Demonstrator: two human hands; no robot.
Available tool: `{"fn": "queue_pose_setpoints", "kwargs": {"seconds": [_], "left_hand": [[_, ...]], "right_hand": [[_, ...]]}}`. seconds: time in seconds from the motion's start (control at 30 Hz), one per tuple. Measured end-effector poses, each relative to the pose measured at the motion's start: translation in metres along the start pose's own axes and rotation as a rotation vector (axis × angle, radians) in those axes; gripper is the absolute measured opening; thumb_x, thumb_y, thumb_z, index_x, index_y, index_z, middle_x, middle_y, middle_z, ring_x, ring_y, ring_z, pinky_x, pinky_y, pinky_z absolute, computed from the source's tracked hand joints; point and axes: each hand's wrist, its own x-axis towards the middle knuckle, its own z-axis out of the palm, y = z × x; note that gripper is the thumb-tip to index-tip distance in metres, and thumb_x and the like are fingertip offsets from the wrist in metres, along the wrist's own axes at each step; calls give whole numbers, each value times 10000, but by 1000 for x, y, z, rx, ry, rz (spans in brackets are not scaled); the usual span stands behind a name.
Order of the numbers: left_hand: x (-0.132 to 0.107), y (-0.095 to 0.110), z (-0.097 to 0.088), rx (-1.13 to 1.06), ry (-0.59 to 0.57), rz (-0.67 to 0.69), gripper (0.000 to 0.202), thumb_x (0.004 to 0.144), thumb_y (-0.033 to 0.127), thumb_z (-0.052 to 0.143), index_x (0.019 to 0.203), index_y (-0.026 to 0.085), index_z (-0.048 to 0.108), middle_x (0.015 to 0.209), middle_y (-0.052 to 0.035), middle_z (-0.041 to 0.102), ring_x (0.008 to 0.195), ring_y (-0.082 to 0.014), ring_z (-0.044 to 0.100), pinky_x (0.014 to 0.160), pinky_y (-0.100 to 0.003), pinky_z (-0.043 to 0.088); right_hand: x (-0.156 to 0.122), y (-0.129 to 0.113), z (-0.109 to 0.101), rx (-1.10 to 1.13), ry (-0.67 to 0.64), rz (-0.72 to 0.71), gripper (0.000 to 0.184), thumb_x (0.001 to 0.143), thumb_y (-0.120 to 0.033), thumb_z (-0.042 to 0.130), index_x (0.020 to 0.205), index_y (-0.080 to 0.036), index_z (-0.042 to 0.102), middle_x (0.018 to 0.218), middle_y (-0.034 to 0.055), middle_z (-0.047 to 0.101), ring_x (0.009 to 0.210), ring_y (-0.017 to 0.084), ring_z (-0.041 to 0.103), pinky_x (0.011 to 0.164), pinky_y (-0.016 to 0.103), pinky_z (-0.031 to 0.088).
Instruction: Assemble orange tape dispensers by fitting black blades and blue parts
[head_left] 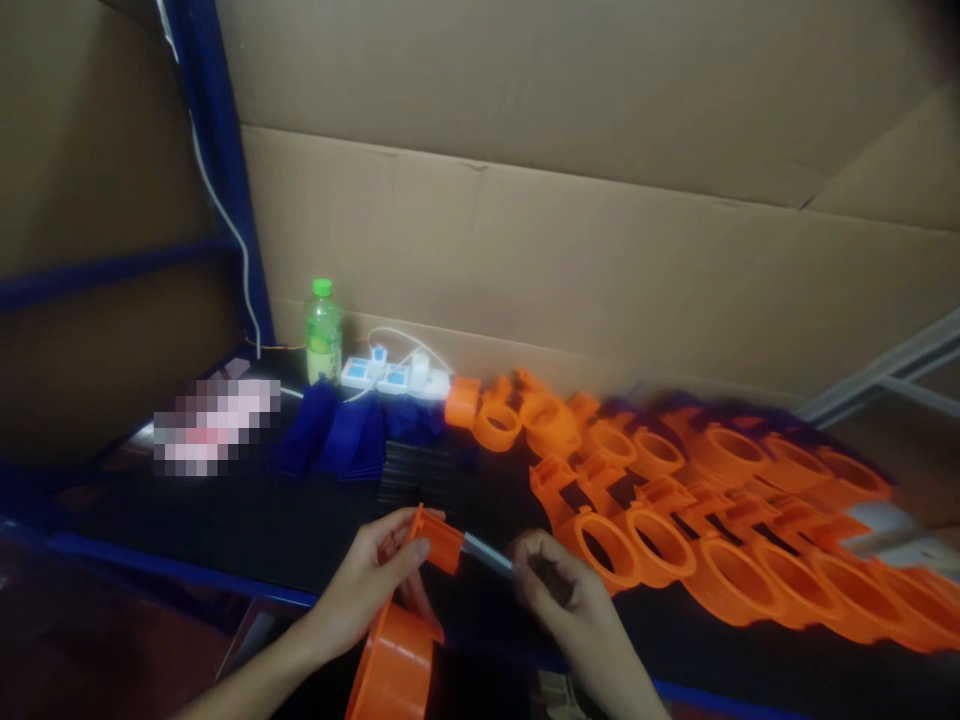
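My left hand (373,580) is closed on an orange plastic ring part (397,650), thumb on its small square end (439,541). My right hand (562,590) pinches a thin grey metal strip (487,553) whose tip meets that square end. Both hands hover over the near edge of a black table (225,520). To the right, several matching orange ring parts (675,500) lie in rows.
Blue plastic pieces (337,435) and black ribbed pieces (416,470) lie behind my hands. A green bottle (323,333) and a white power strip (394,378) stand by the cardboard wall (570,240). A blue frame post (217,150) rises at left.
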Motion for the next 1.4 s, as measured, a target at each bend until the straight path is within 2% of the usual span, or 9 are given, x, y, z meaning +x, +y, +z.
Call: {"fn": "queue_pose_setpoints", "kwargs": {"seconds": [0.1, 0.2, 0.33, 0.4, 0.6, 0.77, 1.0, 1.23, 1.4], "left_hand": [[0, -2, 0, -2, -14, -16, 591, 907, 450, 618, 1369, 97, 510, 575, -78, 742, 496, -219, 711, 462, -235, 454], [0, -2, 0, -6, -26, -31, 594, 898, 443, 633, 1369, 101, 512, 576, -75, 744, 492, -224, 714, 456, -236, 461], [-1, 0, 1, -26, -48, -41, 578, 903, 437, 625, 1365, 108, 517, 559, -61, 737, 493, -237, 723, 443, -237, 467], [-1, 0, 1, -31, -50, -40, 578, 901, 437, 627, 1366, 112, 517, 555, -54, 735, 490, -238, 724, 440, -237, 468], [0, -1, 0, -18, -3, -27, 589, 902, 459, 617, 1357, 95, 530, 549, -64, 732, 465, -220, 704, 441, -235, 459], [0, -2, 0, -42, -24, -33, 600, 913, 454, 604, 1385, 98, 500, 575, -72, 745, 494, -236, 722, 455, -245, 472], [0, -1, -1, -47, -7, -34, 618, 901, 467, 618, 1382, 95, 506, 567, -72, 742, 497, -232, 724, 442, -226, 452], [-1, 0, 0, -41, -14, -34, 622, 910, 452, 610, 1400, 89, 486, 570, -74, 747, 496, -233, 724, 444, -234, 470], [-4, -2, 1, -42, -32, -35, 652, 885, 450, 648, 1402, 89, 482, 581, -74, 750, 500, -243, 727, 446, -245, 487]], "right_hand": [[0, -2, -4, -35, -28, -32, 185, 863, -336, 547, 766, -183, 514, 736, -7, 482, 700, 118, 456, 641, 206, 388], [2, 0, -6, 9, -44, 6, 186, 855, -338, 559, 767, -182, 509, 702, -19, 462, 633, 97, 424, 577, 192, 364], [8, 7, -7, 137, -95, 131, 267, 858, -435, 575, 804, -185, 500, 616, -51, 417, 489, 61, 315, 446, 182, 255], [9, 8, -7, 183, -101, 160, 317, 844, -484, 596, 814, -183, 501, 599, -55, 420, 471, 55, 311, 435, 179, 249], [10, 5, -1, 194, -72, 148, 412, 802, -569, 650, 794, -185, 503, 596, -51, 448, 472, 54, 338, 440, 176, 259], [11, 8, 8, 213, -68, 160, 426, 820, -593, 634, 797, -192, 492, 579, -68, 362, 475, 56, 264, 431, 178, 195], [18, -1, 12, 112, -20, 34, 396, 841, -551, 630, 762, -172, 547, 691, -17, 423, 610, 89, 351, 529, 190, 307], [25, 0, 15, 101, -86, 53, 383, 851, -549, 618, 779, -177, 559, 670, -25, 422, 581, 87, 331, 513, 189, 285], [27, -3, 18, 104, -94, 28, 354, 855, -503, 630, 768, -166, 567, 708, -14, 463, 654, 100, 394, 575, 192, 335]]}}
